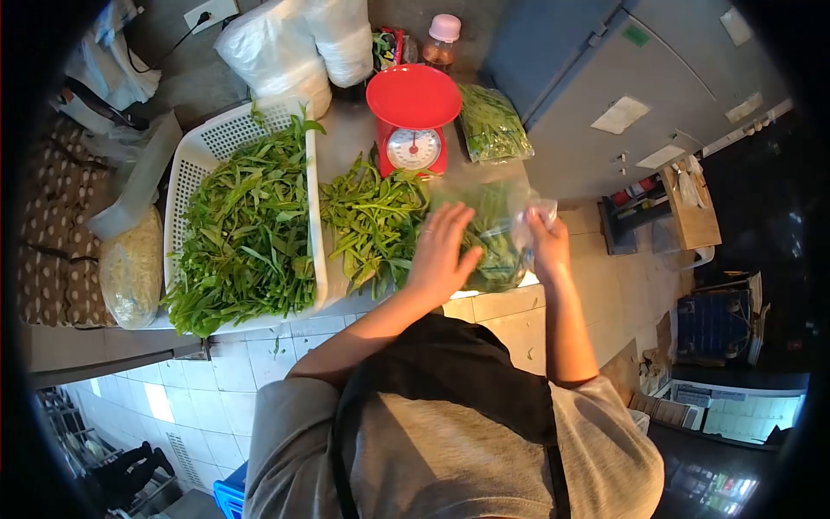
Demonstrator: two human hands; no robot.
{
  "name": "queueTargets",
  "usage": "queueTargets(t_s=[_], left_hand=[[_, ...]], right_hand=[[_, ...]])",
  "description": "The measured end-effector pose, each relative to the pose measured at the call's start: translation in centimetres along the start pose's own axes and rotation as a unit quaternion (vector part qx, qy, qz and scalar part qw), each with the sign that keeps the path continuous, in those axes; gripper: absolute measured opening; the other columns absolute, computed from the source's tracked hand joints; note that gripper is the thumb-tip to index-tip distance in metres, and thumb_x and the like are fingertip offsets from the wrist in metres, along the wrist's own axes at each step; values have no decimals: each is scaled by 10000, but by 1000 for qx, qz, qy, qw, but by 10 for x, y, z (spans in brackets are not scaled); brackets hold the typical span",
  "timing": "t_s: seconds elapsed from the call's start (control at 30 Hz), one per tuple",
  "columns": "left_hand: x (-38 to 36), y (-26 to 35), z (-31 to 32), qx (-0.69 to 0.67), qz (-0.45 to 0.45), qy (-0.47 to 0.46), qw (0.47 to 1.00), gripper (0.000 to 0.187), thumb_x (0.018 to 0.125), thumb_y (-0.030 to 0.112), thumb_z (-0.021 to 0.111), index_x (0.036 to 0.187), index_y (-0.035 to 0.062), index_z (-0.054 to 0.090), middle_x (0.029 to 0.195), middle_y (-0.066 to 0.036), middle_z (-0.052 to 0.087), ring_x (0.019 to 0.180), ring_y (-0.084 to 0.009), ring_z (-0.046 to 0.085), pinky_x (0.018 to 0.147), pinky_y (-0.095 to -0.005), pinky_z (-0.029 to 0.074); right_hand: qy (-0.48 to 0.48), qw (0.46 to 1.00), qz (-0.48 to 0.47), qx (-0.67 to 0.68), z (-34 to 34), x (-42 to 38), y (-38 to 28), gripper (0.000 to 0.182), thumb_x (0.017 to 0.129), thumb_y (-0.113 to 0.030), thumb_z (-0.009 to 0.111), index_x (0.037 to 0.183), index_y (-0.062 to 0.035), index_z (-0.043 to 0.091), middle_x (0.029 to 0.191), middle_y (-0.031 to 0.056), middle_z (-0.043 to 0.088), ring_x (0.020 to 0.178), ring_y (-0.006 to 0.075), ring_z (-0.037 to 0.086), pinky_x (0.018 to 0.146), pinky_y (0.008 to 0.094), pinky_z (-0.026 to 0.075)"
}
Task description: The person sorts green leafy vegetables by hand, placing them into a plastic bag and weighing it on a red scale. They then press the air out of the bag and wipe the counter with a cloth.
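Note:
A clear plastic bag of leafy greens lies at the right end of the metal counter. My left hand rests flat against the bag's left side, fingers stretched out. At the other side, my right hand pinches the gathered edge of the bag. Loose green stems and leaves are heaped just left of my left hand. Further left, a white perforated basket is piled with leafy greens. Behind the bag stands a red kitchen scale with a round dial; its pan carries nothing.
Another filled bag of greens lies right of the scale. White plastic bag rolls and a pink-capped bottle stand at the back. A grey metal cabinet borders the right. A stuffed clear bag sits beyond the basket.

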State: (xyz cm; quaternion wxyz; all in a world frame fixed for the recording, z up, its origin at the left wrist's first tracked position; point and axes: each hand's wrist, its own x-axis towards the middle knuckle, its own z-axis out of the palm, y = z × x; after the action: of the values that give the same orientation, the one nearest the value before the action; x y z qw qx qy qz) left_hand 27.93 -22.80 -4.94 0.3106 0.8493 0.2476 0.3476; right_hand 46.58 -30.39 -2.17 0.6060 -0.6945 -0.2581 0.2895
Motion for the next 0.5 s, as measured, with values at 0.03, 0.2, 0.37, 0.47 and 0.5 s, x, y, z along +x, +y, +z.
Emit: queueTargets(t_s=[0.03, 0.2, 0.37, 0.47, 0.5], left_hand=[[-1, -2, -7, -27, -33, 56, 998, 511, 857, 220, 606, 1290, 25, 419, 1335, -185, 429, 1279, -360, 359, 1060, -453, 277], [-4, -21, -11, -298, -234, 126, 917, 559, 920, 327, 538, 1342, 6, 359, 1348, -159, 414, 1254, -275, 377, 1053, -363, 270], [48, 14, -60, -512, -276, 165, 797, 558, 940, 372, 506, 1353, 26, 360, 1340, -94, 433, 1233, -174, 387, 1044, -310, 275], [98, -17, -94, -398, -264, 187, 858, 457, 933, 317, 532, 1275, 25, 454, 1201, -83, 551, 1088, -175, 510, 942, -317, 384], [114, -36, -102, -394, -261, 182, 862, 428, 932, 304, 531, 1249, 22, 477, 1161, -81, 570, 1045, -176, 528, 906, -319, 403]], right_hand=[[-36, 999, -22, -19, 4, 2, -20, 253, 908, -212, 595, 999, 23, 624, 876, 24, 638, 771, 90, 548, 703, 253, 444], [-87, 991, -85, 49, 18, 19, -117, 230, 919, -234, 581, 989, -17, 611, 910, -1, 615, 796, 73, 536, 709, 234, 434], [-72, 967, -165, 180, 44, 93, -145, 222, 935, -241, 551, 1017, -37, 589, 927, -1, 595, 828, 90, 546, 723, 244, 444], [-88, 959, -126, 239, 85, 159, -121, 252, 972, -261, 458, 1030, -22, 517, 991, 100, 610, 867, 188, 622, 769, 335, 527], [-95, 950, -107, 277, 102, 172, -115, 274, 983, -268, 428, 1047, -10, 495, 1023, 128, 606, 895, 217, 626, 810, 361, 527]])
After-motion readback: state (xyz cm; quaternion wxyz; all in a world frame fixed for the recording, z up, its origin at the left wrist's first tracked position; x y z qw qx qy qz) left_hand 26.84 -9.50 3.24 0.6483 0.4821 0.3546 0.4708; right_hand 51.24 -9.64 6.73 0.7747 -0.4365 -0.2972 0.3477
